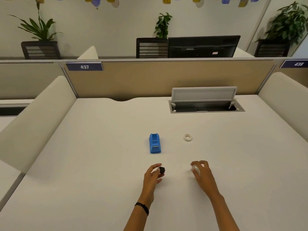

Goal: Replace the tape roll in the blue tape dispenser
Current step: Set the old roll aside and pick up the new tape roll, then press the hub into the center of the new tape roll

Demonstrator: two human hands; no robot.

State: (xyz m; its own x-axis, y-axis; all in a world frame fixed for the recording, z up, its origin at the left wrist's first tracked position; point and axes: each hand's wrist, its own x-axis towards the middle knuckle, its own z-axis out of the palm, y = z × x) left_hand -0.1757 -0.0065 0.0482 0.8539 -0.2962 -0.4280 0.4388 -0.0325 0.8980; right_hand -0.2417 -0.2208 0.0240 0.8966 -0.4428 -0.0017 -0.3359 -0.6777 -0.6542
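Here, your left hand (152, 175) fingers pinch the small black plastic spool core (161, 170); your right hand (200, 172) fingers pinch the clear tape roll (194, 168): align squarely before seating at lower centre.

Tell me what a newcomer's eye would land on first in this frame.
The blue tape dispenser stands out at mid-desk, its cradle empty, with a pale tape ring lying apart to its right. Nearer the camera, the left hand pinches a small black spool, and the right hand covers a clear tape roll on the white desk.
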